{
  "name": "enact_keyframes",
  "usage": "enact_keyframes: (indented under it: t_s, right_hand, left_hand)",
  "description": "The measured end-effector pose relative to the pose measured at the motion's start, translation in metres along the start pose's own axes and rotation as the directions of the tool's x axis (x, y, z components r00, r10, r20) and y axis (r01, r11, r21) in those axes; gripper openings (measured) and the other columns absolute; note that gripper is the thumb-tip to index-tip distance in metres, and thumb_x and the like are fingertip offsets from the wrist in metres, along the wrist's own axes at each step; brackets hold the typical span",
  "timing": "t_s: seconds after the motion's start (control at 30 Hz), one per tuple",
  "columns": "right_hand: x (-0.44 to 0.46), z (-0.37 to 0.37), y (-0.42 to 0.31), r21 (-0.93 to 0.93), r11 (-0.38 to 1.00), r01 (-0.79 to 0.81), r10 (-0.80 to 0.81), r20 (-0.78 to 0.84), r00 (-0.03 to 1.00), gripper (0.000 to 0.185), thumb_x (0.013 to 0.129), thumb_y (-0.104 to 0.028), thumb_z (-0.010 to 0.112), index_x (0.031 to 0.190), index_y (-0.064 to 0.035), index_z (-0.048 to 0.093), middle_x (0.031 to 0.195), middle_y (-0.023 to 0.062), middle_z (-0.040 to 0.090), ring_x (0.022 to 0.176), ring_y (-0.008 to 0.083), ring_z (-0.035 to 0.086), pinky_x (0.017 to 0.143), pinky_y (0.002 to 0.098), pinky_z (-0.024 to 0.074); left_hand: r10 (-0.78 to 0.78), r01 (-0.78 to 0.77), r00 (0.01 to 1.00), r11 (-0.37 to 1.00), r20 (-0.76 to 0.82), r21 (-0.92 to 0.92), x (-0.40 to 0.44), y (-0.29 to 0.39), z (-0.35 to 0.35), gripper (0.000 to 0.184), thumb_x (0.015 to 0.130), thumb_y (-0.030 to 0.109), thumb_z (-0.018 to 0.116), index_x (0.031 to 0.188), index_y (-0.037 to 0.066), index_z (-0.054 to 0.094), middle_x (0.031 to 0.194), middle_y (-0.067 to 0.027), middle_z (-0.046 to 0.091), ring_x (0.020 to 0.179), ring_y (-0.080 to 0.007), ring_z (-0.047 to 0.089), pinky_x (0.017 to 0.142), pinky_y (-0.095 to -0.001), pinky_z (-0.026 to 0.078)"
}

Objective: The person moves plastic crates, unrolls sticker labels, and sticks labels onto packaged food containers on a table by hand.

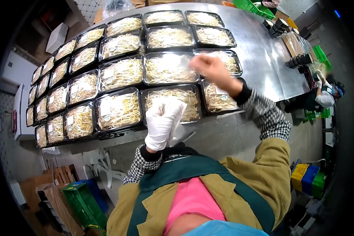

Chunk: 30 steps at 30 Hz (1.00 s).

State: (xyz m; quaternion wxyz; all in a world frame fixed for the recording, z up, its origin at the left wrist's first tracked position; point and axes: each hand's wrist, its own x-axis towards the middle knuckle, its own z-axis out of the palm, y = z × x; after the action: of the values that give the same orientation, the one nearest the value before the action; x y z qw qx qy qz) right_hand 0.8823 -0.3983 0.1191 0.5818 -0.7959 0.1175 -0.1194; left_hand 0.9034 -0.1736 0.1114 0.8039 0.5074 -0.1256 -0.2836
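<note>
My left hand (164, 120), in a white glove, is closed in front of a nearest-row tray of bean sprouts (181, 100). A pale strip of paper (178, 133) seems to hang from it. My bare right hand (212, 70) is smeared by motion, reaching over the second row with its fingers pinched. A small pale label (186, 61) shows at the fingertips, above a tray of bean sprouts (167, 70). Black trays with clear film stand in several rows; many to the left carry a white label (105, 110).
The trays stand on a metal table (259, 59). Stacked black containers (301, 61) and a green crate (321, 57) are at the right, near a co-worker (322, 96). White strips (104, 167) hang below the near edge. A green crate (82, 204) stands lower left.
</note>
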Motion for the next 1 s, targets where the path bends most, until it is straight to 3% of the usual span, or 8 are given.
enact_keyframes:
  t_s: [0.13,0.2,0.47,0.73,0.8,0.87,0.93,1.0]
  right_hand:
    - [0.161,-0.122,0.068,-0.430,0.900,0.079,-0.243,-0.342,0.908,0.031,0.092,-0.031,0.053,0.094,-0.0011,0.062,0.083,0.0085,0.064,0.073,0.0175,0.059,0.069,0.0303,0.0473]
    - [0.213,-0.158,0.073,-0.833,0.549,0.070,-0.441,-0.217,0.871,0.038,0.091,-0.036,0.050,0.095,0.0006,0.061,0.089,0.0165,0.065,0.083,0.0285,0.062,0.076,0.0372,0.0476]
    - [0.284,-0.139,0.118,-0.889,0.389,-0.240,-0.016,-0.267,0.964,0.041,0.088,-0.044,0.052,0.109,-0.0093,0.060,0.116,0.0136,0.057,0.106,0.0291,0.055,0.092,0.0399,0.0425]
    - [0.270,-0.132,0.119,-0.835,0.507,-0.214,-0.247,-0.379,0.892,0.030,0.090,-0.021,0.051,0.118,-0.0109,0.053,0.121,0.0144,0.054,0.105,0.0313,0.056,0.091,0.0397,0.0450]
    - [0.233,-0.084,0.070,-0.716,0.695,0.065,-0.358,-0.266,0.895,0.026,0.091,-0.025,0.052,0.108,-0.0080,0.059,0.095,0.0112,0.064,0.086,0.0266,0.064,0.073,0.0378,0.0510]
    - [0.162,-0.020,0.008,-0.315,0.948,-0.046,0.118,0.211,0.970,0.031,0.091,-0.030,0.054,0.112,-0.0084,0.060,0.099,0.0064,0.066,0.085,0.0131,0.062,0.068,0.0291,0.0502]
    - [0.085,0.035,-0.003,0.040,0.997,0.070,-0.076,0.749,0.658,0.034,0.088,-0.029,0.060,0.115,-0.0074,0.061,0.094,0.0069,0.066,0.082,0.0104,0.059,0.072,0.0251,0.0494]
    - [0.010,0.070,-0.062,0.073,0.995,-0.060,-0.020,0.781,0.624,0.029,0.087,-0.026,0.064,0.102,-0.0019,0.064,0.088,0.0058,0.066,0.077,0.0091,0.059,0.070,0.0235,0.0487]
  left_hand:
    - [-0.214,0.198,0.967,0.972,0.135,0.126,-0.012,0.026,-0.017,0.005,0.081,-0.004,0.060,0.085,-0.004,0.062,0.069,-0.0035,0.062,0.057,-0.0054,0.052,0.053,-0.0189,0.042]
    - [-0.248,0.235,0.947,0.968,0.205,0.088,-0.018,0.030,-0.033,0.025,0.077,-0.005,0.060,0.102,-0.008,0.062,0.083,-0.0113,0.068,0.068,-0.0096,0.061,0.062,-0.0189,0.047]
    - [-0.178,0.191,0.938,0.981,0.298,-0.015,-0.020,0.023,-0.085,0.033,0.077,0.004,0.067,0.105,-0.011,0.058,0.085,-0.0159,0.066,0.071,-0.0160,0.064,0.060,-0.0227,0.049]
    - [-0.076,0.055,0.952,0.996,0.295,0.077,-0.006,0.026,-0.073,0.013,0.085,0.004,0.059,0.094,-0.005,0.061,0.085,-0.0120,0.062,0.071,-0.0145,0.060,0.062,-0.0243,0.048]
    - [-0.064,0.039,0.991,0.978,0.117,0.205,-0.007,0.025,-0.067,0.018,0.087,0.014,0.062,0.088,-0.004,0.061,0.076,-0.0085,0.062,0.060,-0.0107,0.057,0.056,-0.0220,0.046]
    - [0.034,-0.033,0.999,0.996,-0.011,0.087,-0.008,0.016,-0.063,0.023,0.087,0.020,0.065,0.082,-0.003,0.060,0.069,-0.0061,0.060,0.054,-0.0083,0.052,0.052,-0.0203,0.042]
    - [0.216,-0.201,0.965,0.973,-0.149,0.110,-0.007,0.011,-0.053,0.030,0.087,0.025,0.065,0.074,-0.001,0.059,0.065,-0.0045,0.058,0.049,-0.0064,0.047,0.044,-0.0195,0.033]
    - [0.257,-0.249,0.961,0.965,-0.099,0.086,-0.001,0.010,-0.050,0.025,0.089,0.015,0.061,0.070,0.000,0.053,0.059,-0.0038,0.055,0.042,-0.0059,0.043,0.036,-0.0201,0.029]
